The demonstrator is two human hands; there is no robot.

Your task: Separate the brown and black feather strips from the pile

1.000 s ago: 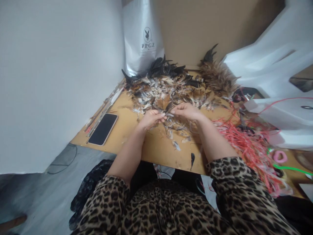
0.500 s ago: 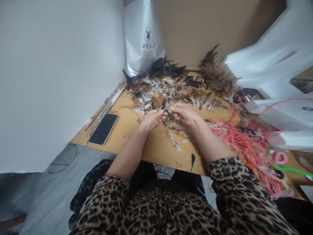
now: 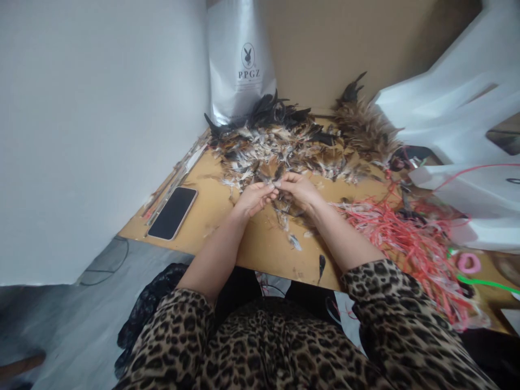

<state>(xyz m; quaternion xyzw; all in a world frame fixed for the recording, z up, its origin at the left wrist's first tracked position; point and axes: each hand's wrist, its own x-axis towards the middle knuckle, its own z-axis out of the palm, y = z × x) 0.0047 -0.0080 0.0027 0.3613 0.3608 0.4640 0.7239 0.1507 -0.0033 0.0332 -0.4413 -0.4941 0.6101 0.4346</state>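
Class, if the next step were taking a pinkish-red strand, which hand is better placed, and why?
Probably the right hand: it is nearer the pinkish-red strands, which lie to its right. The left hand is farther away. Both hands seem to pinch feathers.

Dim, diffuse lt; sheen on bag (image 3: 242, 86); feathers (image 3: 270, 145) bit blurry; pic edges stretched.

Small craft workshop suggested: table (image 3: 264, 249) strewn with loose feathers (image 3: 270, 145), red strands (image 3: 406, 233) heaped alongside, printed bag (image 3: 239, 81) propped behind.
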